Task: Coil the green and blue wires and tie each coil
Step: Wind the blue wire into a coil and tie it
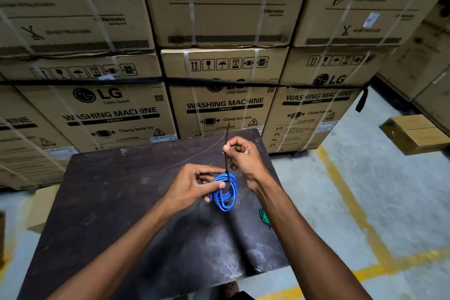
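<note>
1. Green coil [265, 217]: mostly hidden behind your right forearm; only a small arc shows on the table, near its right edge. Can't tell from here whether it is tied.
2. Tie [227, 153] head sits at the top of the blue coil [225, 192], too small and dark to read clearly. A thin pale line crosses the far tabletop; can't make out what it is.
3. Table [109, 202]: dark, scuffed top with pale blotches. Behind it, strapped stacks of washing-machine boxes [224, 105]. Floor [365, 178] is grey concrete with worn yellow lines; a small carton [414, 134] lies at right.
4. Your left hand [192, 185] pinches the blue coil at its upper left, thumb laid across the loops; the coil hangs below the fingers, over the table's middle.
5. Your right hand [239, 153], above and just right of the coil, grips the black tie, whose tail stands up past the fingers.
</note>
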Tool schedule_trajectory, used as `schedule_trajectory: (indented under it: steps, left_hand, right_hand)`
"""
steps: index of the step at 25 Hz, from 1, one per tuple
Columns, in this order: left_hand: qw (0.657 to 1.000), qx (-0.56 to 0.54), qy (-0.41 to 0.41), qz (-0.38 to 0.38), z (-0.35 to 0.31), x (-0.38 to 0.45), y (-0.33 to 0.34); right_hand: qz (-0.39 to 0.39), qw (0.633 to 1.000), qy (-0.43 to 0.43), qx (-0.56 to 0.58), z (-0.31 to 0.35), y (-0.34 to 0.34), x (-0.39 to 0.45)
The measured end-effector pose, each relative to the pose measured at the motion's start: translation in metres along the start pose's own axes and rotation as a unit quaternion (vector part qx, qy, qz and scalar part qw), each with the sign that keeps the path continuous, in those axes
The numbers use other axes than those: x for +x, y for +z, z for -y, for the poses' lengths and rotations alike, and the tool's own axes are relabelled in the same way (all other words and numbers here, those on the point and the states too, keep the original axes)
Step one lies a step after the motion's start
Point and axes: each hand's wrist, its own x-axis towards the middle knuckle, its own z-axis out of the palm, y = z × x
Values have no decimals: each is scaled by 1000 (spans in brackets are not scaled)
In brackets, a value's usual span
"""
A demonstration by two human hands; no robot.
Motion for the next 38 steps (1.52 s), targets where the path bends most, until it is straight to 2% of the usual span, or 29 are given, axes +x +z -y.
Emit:
schedule_trajectory:
  steps: [3,7,9,14,16,20,22,26,27,30,34,38]
  left_hand:
    - [1000,7,13,-10,-5,2,-1]
    - [999,17,28,-7,-10,8,-9]
    - [999,27,32,-8,-7,8,-9]
    - [993,99,51,-24,9,4,-9]
    - [993,96,53,-34,12,2,-6]
    - [996,39,38,-68,20,6,-1]
    - [994,46,46,-83,25,13,-5]
    - [986,110,77,-99,31,31,-3]
    - [983,132,84,-96,33,37,0]
    - [972,196,107,-76,45,52,12]
    - [962,243,110,-53,68,77,39]
    - [959,253,125,24,85,98,62]
  right_hand:
    - [-45,998,-12,32,2,5,6]
    - [-9,996,4,84,11,11,6]
    - [8,997,3,74,13,12,9]
    - [-18,998,17,57,3,16,13]
    - [-19,998,32,56,1,19,14]
    - [48,993,55,91,1,11,19]
    - [59,995,72,41,-9,-3,18]
    - [-3,979,145,-141,-52,-35,7]
    - [11,972,193,-132,-58,-40,2]
    - [68,951,301,1,-62,-54,-2]
    - [70,935,324,127,-71,-84,3]
    - [26,937,294,187,-86,-109,7]
